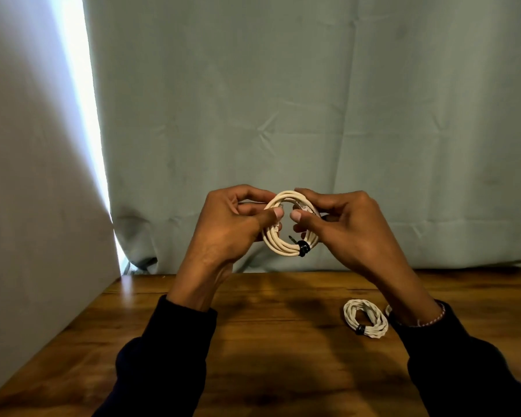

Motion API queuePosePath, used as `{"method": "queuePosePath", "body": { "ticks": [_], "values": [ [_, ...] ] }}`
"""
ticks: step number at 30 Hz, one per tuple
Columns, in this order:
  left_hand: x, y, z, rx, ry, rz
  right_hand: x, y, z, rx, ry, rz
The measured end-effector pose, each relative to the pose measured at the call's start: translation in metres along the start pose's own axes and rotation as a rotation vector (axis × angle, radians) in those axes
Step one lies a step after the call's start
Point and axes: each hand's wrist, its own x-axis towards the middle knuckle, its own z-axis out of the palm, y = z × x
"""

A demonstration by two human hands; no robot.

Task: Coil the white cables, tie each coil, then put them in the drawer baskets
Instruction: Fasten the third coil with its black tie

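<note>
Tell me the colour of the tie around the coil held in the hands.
Black. The tie wraps the lower right of the held white coil, clearest in the head view.

No readable text, labels, brands, numbers or signs anywhere in view.
</note>
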Motion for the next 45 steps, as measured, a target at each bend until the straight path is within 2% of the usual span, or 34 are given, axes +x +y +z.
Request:
{"method": "queuePosePath", "body": {
  "ticks": [5,10,16,21,25,30,34,38,42,45],
  "values": [
    [0.003,-0.002,-0.003,-0.025,-0.034,-0.028,-0.001,-0.001,-0.002,0.15,-0.043,0.038],
    [0.005,-0.005,-0.003,-0.118,-0.025,-0.05,0.002,0.003,-0.008,0.13,-0.148,0.052],
    [0.008,-0.01,-0.001,-0.164,-0.045,-0.089,0.003,0.006,-0.007,0.153,-0.162,0.049],
    [0.009,-0.011,-0.003,-0.207,-0.042,-0.116,0.005,0.007,-0.02,0.112,-0.295,0.12],
    [0.008,-0.012,0.003,-0.118,-0.042,-0.166,0.003,0.009,-0.024,0.134,-0.186,0.148],
    [0.007,-0.014,0.008,-0.075,-0.016,-0.31,-0.003,0.014,-0.03,0.167,-0.088,0.089],
    [0.01,-0.025,0.015,-0.303,-0.041,-0.388,-0.012,0.019,-0.029,0.026,-0.057,0.043],
    [0.009,-0.037,0.022,-0.56,-0.099,-0.498,-0.022,0.033,-0.032,-0.012,-0.071,0.066],
    [0.006,-0.054,0.036,-0.554,-0.164,-0.566,-0.032,0.048,-0.031,-0.049,-0.045,0.124],
    [0.009,-0.067,0.047,-0.502,-0.154,-0.58,-0.041,0.057,-0.032,-0.05,-0.106,0.259]
  ]
}}
